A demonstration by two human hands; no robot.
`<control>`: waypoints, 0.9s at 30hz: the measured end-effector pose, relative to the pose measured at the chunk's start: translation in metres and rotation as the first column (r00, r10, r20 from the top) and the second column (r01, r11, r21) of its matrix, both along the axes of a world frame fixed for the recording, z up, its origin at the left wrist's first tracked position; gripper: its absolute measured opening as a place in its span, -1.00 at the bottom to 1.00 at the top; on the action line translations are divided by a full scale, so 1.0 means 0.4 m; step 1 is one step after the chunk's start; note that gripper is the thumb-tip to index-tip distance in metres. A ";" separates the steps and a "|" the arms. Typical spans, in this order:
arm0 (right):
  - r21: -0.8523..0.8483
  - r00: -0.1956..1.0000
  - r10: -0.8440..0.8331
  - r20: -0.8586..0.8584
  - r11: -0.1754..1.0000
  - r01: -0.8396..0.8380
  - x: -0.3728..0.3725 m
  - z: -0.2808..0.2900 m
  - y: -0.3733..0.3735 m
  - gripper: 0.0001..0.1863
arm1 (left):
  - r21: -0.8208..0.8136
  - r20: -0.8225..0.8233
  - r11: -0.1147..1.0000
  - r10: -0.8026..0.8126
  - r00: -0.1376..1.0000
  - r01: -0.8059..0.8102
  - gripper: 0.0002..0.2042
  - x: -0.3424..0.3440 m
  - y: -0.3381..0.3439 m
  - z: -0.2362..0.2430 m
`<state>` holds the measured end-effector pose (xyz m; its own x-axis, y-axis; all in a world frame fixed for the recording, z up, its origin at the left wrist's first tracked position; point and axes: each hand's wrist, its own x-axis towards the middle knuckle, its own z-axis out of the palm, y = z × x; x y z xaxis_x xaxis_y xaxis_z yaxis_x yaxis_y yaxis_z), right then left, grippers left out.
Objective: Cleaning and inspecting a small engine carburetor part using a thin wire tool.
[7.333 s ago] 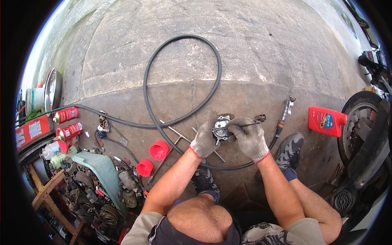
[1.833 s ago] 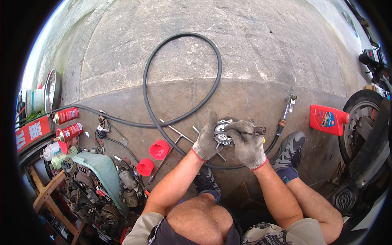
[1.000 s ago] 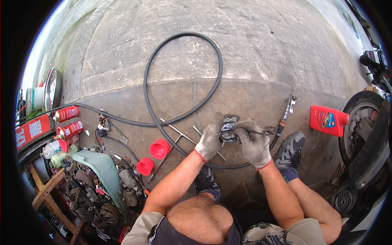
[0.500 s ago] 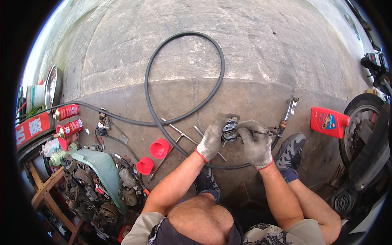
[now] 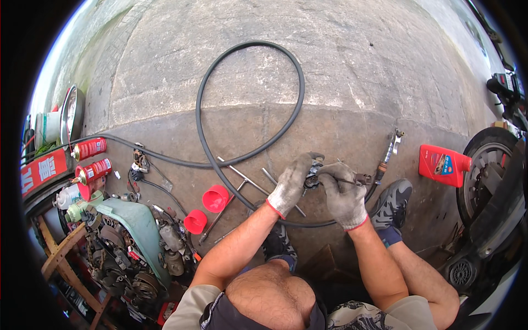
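My left hand [image 5: 289,186], in a grey-and-white work glove with a red cuff, is closed round a small grey metal machine part [image 5: 313,177] above the floor. The part's far side is hidden by my fingers. My right hand [image 5: 345,199], gloved the same way, is just to the right with its fingers pinched on a thin dark tool [image 5: 346,180]. One end of this tool points at the metal part; whether it touches is too small to tell. A brownish, thicker piece [image 5: 363,179] shows beyond my right fingers, by the tool's other end.
A black hose [image 5: 300,99] loops over the concrete, passing under my hands. An air tool [image 5: 387,157] lies to the right, near a red oil bottle [image 5: 443,165] and a wheel [image 5: 489,170]. Left are T-handle wrenches [image 5: 242,176], red cups [image 5: 215,198], spray cans [image 5: 93,170] and a parts bin [image 5: 135,220].
My left hand has shifted slightly right and turned the metal part, so less of its face shows. The right hand keeps its grip on the thin tool nearly in place.
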<state>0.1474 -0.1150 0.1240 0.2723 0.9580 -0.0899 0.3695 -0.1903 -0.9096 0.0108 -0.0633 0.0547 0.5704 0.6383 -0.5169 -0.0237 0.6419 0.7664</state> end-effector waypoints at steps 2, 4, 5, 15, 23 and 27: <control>-0.008 0.998 0.011 0.064 1.000 -0.011 -0.001 0.000 0.002 -0.88 | 0.025 -0.013 0.999 -0.019 1.000 0.020 -0.42 -0.001 0.000 -0.004; -0.017 0.991 0.022 0.130 1.000 -0.020 -0.002 -0.002 0.004 -0.88 | 0.039 -0.026 0.999 -0.020 0.999 0.021 -0.43 0.000 0.000 -0.002; -0.012 0.993 0.017 0.116 1.000 -0.015 -0.003 -0.006 0.006 -0.89 | 0.054 -0.039 0.998 -0.019 0.999 0.021 -0.43 0.000 -0.001 -0.001; 0.038 0.990 -0.015 0.141 0.999 0.009 -0.006 0.002 0.013 -0.88 | -0.071 -0.052 0.997 0.010 0.999 -0.014 -0.32 0.003 -0.001 -0.004; 0.038 0.975 -0.001 0.223 0.999 -0.007 0.013 -0.004 0.019 -0.88 | -0.029 -0.014 0.999 0.022 1.000 -0.023 -0.42 0.000 -0.007 -0.023; 0.009 0.963 -0.001 0.269 1.000 -0.001 0.026 -0.014 -0.001 -0.86 | -0.042 0.001 0.997 0.064 0.998 -0.064 -0.44 -0.005 -0.002 -0.013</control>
